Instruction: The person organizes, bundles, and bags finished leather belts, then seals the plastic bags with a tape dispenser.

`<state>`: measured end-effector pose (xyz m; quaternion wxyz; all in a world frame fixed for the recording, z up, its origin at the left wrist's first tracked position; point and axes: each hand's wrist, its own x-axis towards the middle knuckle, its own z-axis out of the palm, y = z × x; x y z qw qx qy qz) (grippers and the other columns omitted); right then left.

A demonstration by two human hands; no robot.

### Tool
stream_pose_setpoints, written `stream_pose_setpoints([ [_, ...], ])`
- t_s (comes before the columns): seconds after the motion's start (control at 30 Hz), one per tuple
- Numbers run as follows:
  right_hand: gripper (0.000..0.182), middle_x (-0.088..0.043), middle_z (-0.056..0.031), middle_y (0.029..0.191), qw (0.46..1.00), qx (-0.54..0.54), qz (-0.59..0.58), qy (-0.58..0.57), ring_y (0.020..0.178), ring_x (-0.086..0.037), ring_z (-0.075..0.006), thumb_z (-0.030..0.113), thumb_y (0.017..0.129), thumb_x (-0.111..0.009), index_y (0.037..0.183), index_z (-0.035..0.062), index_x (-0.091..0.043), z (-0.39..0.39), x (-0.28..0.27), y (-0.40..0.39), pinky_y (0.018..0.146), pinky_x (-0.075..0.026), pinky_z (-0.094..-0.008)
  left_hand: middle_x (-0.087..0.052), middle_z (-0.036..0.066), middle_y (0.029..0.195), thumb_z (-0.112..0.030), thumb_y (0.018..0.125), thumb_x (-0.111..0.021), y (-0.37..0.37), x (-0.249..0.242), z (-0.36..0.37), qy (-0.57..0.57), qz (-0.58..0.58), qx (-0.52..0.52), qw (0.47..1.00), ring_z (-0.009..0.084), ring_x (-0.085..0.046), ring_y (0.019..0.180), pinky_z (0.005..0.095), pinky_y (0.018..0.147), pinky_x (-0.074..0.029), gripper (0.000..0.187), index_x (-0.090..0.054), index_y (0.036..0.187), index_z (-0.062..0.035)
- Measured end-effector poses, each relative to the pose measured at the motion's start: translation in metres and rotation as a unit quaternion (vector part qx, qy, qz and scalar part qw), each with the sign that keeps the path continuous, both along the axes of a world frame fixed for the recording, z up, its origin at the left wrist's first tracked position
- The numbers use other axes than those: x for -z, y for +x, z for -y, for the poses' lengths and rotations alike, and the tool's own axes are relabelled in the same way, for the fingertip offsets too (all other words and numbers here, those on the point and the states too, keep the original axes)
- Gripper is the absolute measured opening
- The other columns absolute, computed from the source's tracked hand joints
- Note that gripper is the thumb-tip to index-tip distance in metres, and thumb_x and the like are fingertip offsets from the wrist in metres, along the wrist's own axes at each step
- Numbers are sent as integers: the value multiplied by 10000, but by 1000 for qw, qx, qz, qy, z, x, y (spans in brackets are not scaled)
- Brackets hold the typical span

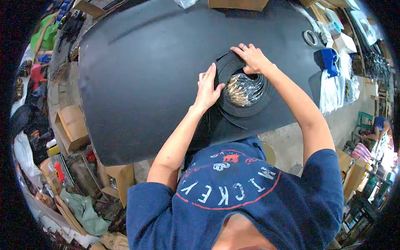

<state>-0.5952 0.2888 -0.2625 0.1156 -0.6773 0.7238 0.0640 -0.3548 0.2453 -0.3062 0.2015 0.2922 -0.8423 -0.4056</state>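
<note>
A wide coil of black strap [262, 98] lies on the dark table, wound in many layers, with its loose end trailing at the lower side. Inside its ring sits a clear plastic bag of small brass-coloured pieces [241, 91]; their exact kind is too small to make out. My left hand [206, 86] grips the coil's left side, fingers along the outer edge and thumb over the layers. At the top, my right hand [253, 59] is wrapped over the rim, with its thumb toward the inner opening and its fingers on the outside.
Near the table's right side are a tape roll [310, 38], a blue tape dispenser [330, 61] and white plastic bags [331, 91]. A cardboard box [237, 4] stands at the far edge. Open cartons [71, 127] are on the left. Another person [380, 125] sits at far right.
</note>
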Motion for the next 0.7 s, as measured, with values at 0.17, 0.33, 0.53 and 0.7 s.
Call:
stream_pose_setpoints([
  [0.17, 1016, -439, -160, 1407, 995, -86, 35, 20, 1217, -480, -398, 196, 522, -847, 1424, 180, -379, 14, 1, 0, 933, -489, -532, -436, 199, 1443, -107, 767, -757, -3, 6, -1, 6, -2, -7, 1000, 360, -433, 1230, 432, 1064, -349, 871, -276, 1485, 2],
  [0.33, 1118, -475, -147, 1316, 977, -212, 8, 28, 1159, -486, -356, 101, 484, -826, 1477, 157, -315, 21, -12, 10, 914, -477, -474, -420, 183, 1456, -109, 768, -756, -3, 5, -1, 21, 10, -1, 1000, 348, -420, 1251, 463, 1042, -353, 888, -256, 1495, -17],
  [0.53, 1181, -460, -163, 1345, 956, -279, -17, 88, 1174, -484, -359, 151, 491, -863, 1507, 190, -262, 35, -19, 18, 922, -479, -469, -444, 208, 1437, -85, 755, -767, -3, 1, -5, 12, -9, -14, 1000, 364, -451, 1187, 408, 1060, -367, 873, -288, 1476, 24],
  [0.7, 1173, -414, -169, 1418, 954, -286, -25, 83, 1201, -486, -400, 251, 511, -900, 1498, 245, -266, 34, -11, 17, 908, -503, -523, -476, 210, 1392, -65, 754, -760, -4, -8, -5, 46, 4, -18, 999, 369, -460, 1172, 431, 1029, -385, 919, -229, 1499, 13],
])
